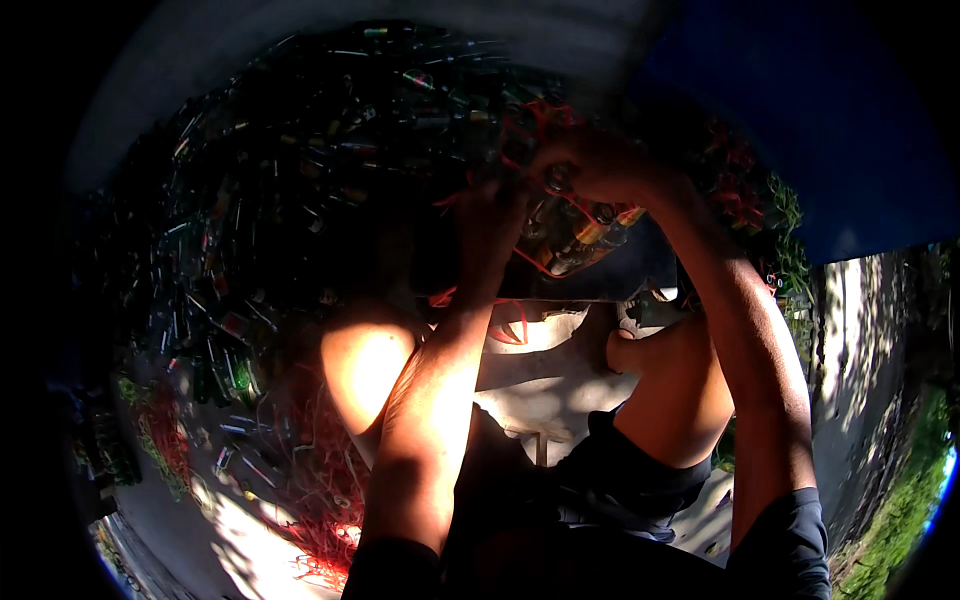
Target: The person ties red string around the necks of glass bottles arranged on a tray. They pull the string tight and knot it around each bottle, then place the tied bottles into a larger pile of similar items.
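Glass bottles stand or lean packed together on a dark flat surface before me, with red plastic string running around and among them. My left hand is at the bundle's left edge, deep in shadow, near a loose end of the red string; its fingers cannot be made out. My right hand lies over the top of the bottles, its fingers bent close to a bottle neck and the string. Whether either hand grips something is too dark to tell.
A large heap of green and brown bottles spreads on the left. Tangled red string lies at lower left, and red and green string hangs at right. A blue sheet covers the upper right. My bare knees flank the work surface above a concrete floor.
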Action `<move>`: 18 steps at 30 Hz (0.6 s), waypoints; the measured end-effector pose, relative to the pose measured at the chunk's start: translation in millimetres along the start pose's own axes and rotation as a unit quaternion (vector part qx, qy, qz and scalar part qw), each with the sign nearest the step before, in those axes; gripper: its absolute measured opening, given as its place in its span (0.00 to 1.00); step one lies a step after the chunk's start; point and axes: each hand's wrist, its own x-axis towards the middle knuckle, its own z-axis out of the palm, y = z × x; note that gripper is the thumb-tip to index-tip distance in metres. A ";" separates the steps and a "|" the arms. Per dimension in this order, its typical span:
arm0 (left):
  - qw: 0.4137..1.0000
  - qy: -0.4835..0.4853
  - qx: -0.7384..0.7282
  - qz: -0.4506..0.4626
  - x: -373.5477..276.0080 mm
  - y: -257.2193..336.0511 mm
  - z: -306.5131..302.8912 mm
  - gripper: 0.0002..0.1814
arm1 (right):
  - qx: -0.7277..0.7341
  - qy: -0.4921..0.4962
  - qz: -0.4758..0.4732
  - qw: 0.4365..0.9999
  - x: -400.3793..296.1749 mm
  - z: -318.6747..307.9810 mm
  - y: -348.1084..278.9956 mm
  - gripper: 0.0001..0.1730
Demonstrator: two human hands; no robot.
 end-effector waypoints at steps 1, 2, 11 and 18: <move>1.000 0.008 0.013 0.008 1.0 -4.6 0.2 0.14 | 0.010 0.003 -0.016 1.000 1.9 1.0 1.5 0.25; 0.999 0.016 0.027 0.015 2.8 -11.1 1.7 0.15 | 0.015 -0.003 -0.008 1.000 2.4 2.3 2.9 0.24; 0.994 0.044 0.103 0.015 6.1 -20.7 10.5 0.13 | -0.047 -0.057 0.006 0.997 9.4 -2.4 2.3 0.21; 0.996 0.033 0.079 -0.039 0.2 -3.3 6.1 0.14 | -0.063 -0.092 0.062 0.992 11.4 -6.3 -7.6 0.20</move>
